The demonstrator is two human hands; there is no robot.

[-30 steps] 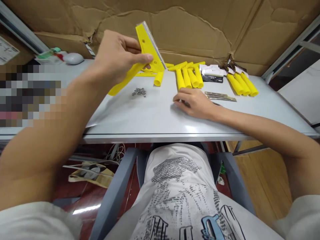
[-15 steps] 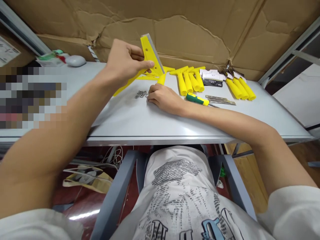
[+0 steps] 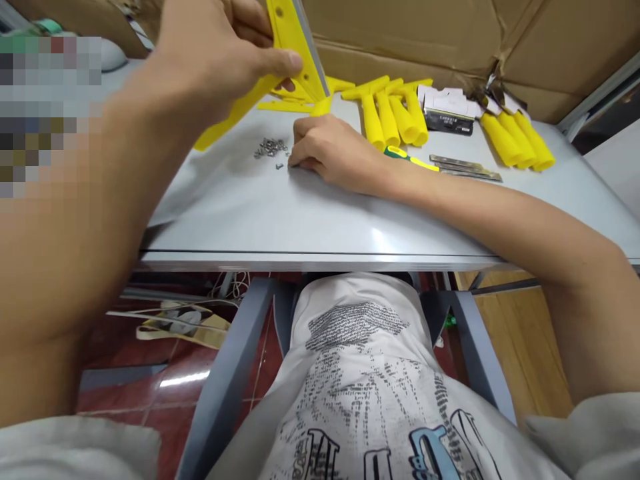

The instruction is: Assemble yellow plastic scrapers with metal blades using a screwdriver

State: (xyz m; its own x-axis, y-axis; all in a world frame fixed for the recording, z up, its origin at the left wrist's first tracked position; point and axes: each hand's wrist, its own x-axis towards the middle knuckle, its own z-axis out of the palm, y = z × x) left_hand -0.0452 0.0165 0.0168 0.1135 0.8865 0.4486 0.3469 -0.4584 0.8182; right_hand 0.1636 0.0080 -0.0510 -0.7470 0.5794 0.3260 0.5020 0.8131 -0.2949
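My left hand (image 3: 215, 57) is closed around a yellow scraper (image 3: 303, 57), its thumb pressed on the flat head. A grey metal blade runs along the head's right edge, and the yellow handle slants down to the left below my wrist. My right hand (image 3: 337, 153) rests low on the table with fingers curled together; what their tips hold, if anything, is hidden. Just left of those fingertips lies a small pile of metal screws (image 3: 270, 147), with one loose screw (image 3: 279, 166) nearer to me. Behind my right wrist is a green and yellow screwdriver (image 3: 397, 153), partly covered.
Several yellow scraper handles (image 3: 373, 120) lie in a row at the back. Right of them are a black and white package (image 3: 447, 117), thin metal blades (image 3: 463, 165) and more yellow handles (image 3: 517, 140) with dark tops. Cardboard (image 3: 410, 40) stands behind the table.
The view has tipped down and come closer, so the table things sit higher in it. My left hand still grips the scraper; my right fingers stay by the screws, and one loose screw now shows.
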